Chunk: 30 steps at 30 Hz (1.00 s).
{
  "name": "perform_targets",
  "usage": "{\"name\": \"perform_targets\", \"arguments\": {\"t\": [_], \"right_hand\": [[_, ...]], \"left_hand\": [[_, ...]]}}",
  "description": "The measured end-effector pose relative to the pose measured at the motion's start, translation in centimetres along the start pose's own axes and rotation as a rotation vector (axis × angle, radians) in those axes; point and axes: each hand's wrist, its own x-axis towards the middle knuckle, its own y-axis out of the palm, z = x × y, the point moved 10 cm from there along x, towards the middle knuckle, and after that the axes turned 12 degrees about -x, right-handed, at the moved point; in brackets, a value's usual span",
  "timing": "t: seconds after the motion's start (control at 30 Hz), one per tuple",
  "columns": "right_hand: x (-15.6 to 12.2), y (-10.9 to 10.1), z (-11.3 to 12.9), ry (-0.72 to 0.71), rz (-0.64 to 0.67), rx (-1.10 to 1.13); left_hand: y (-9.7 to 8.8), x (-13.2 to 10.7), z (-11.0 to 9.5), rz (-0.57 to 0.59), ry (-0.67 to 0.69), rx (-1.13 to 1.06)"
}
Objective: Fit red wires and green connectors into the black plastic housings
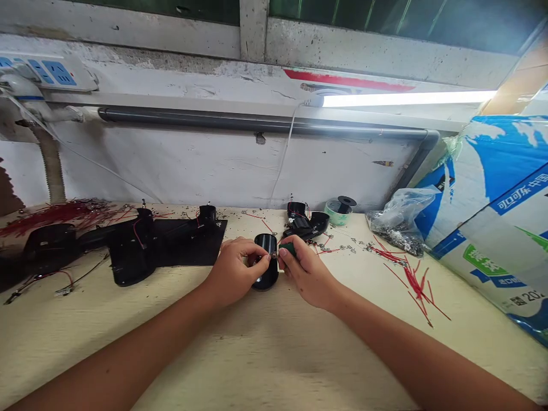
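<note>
A glossy black plastic housing [266,279], rounded like a cup, stands on the table between my hands. My left hand [236,267] is closed in a pinch at its upper part, thumb and forefinger together at a small metal piece [273,255]. From the other side, my right hand [307,273] is wrapped around a green-handled tool [287,248]. The tool's tip points toward the metal piece; whether it touches cannot be made out. Fingers hide part of the housing and most of the tool.
On the left, several black housings [131,257] with wires lie on and around a dark mat [192,245]. Behind my right hand are more black parts [305,222] and a tape roll [338,212]. Red wires [417,282], a plastic bag [400,220] and a blue-white carton [492,217] are rightward.
</note>
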Motion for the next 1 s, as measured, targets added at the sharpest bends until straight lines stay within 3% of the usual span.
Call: {"name": "perform_targets", "arguments": {"t": [0.3, 0.5, 0.63, 1.0], "right_hand": [[-0.2, 1.1, -1.2, 0.128, 0.04, 0.203], [-0.2, 1.1, -0.9, 0.088, 0.053, 0.118], [-0.2, 1.0, -1.6, 0.138, 0.067, 0.064], [0.3, 1.4, -1.9, 0.154, 0.1, 0.223]], "left_hand": [[0.9, -0.2, -0.2, 0.079, 0.028, 0.02], [1.1, -0.2, 0.1, 0.091, 0.003, -0.039], [1.1, -0.3, 0.3, 0.094, -0.009, -0.056], [1.2, -0.3, 0.6, 0.106, -0.008, -0.059]]}}
